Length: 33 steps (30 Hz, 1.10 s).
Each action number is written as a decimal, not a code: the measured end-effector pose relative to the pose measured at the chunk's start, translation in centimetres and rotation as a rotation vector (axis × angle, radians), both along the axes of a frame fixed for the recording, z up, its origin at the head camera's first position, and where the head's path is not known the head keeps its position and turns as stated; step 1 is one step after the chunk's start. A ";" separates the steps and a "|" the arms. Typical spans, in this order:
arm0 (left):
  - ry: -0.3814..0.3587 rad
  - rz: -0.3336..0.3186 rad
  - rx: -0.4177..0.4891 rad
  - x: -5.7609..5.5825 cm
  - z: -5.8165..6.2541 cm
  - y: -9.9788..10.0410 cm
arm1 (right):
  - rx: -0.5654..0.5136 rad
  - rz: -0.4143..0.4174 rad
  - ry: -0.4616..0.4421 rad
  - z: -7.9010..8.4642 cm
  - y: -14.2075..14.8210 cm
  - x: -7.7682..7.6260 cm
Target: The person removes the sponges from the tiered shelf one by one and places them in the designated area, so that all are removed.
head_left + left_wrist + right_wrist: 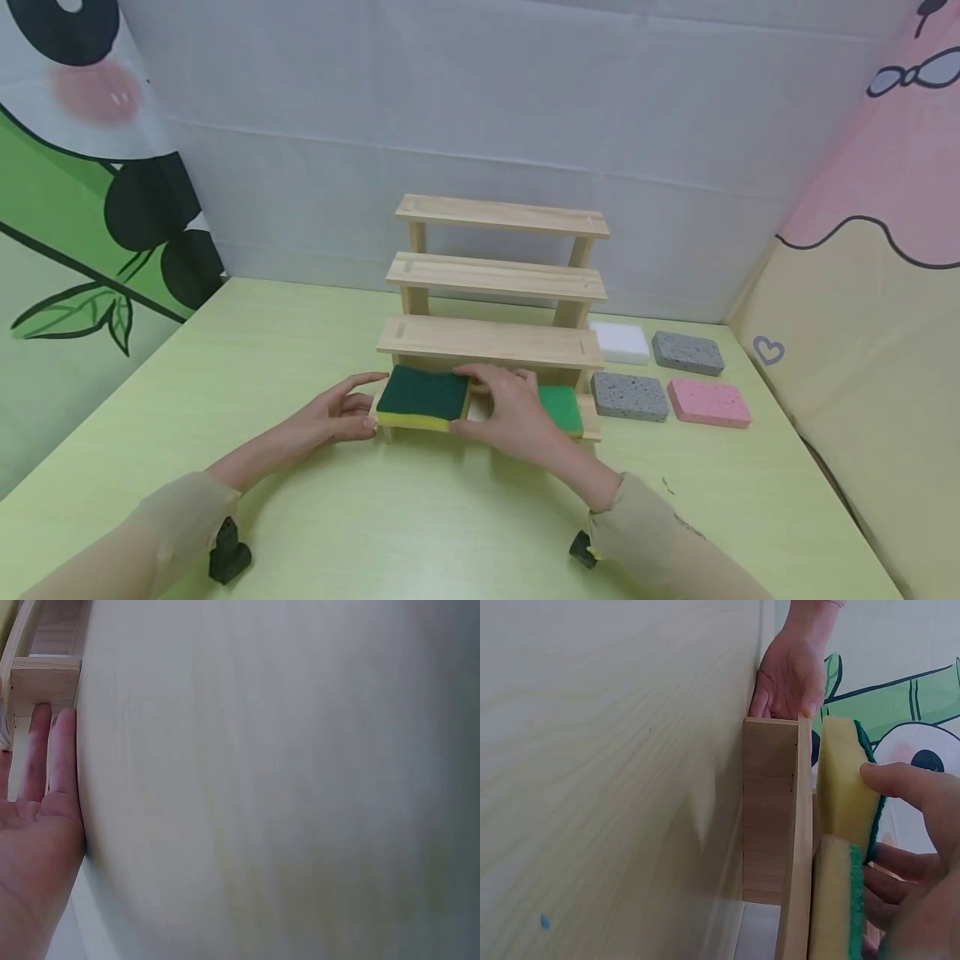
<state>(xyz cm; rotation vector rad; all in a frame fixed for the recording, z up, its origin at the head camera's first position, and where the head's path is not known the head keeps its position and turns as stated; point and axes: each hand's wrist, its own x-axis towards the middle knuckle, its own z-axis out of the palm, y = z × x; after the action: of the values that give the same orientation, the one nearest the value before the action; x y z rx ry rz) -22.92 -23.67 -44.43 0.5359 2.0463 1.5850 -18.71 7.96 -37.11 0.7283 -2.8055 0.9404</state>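
Note:
A wooden stepped rack (491, 340) stands on the table. On the left of its lowest step is a sponge with a dark green scouring side up and a yellow body (422, 398). My right hand (506, 410) holds this sponge by its right end, thumb at the front; the thumb shows on it in the right wrist view. A brighter green sponge (561, 410) lies at the step's right, partly hidden by that hand. My left hand (333, 417) touches the lowest step's left end, its fingers (66, 757) fairly straight in the left wrist view.
Right of the rack lie a white sponge (619, 342), a grey speckled sponge (687, 353), a second grey sponge (629, 396) and a pink sponge (708, 402). A pale cloth wall (480, 100) rises behind the table (420, 525), with printed panels at both sides.

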 end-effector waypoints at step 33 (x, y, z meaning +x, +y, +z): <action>0.017 0.000 0.015 0.3 0.1 0.0 | -0.288 0.078 0.026 1.9 8.4 2.0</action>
<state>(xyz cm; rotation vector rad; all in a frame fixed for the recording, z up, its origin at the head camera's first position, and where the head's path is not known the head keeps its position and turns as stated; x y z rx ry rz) -22.66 -23.69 -44.35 0.5570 2.0486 1.6024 -16.73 16.32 -35.23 0.8042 -2.5570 1.3016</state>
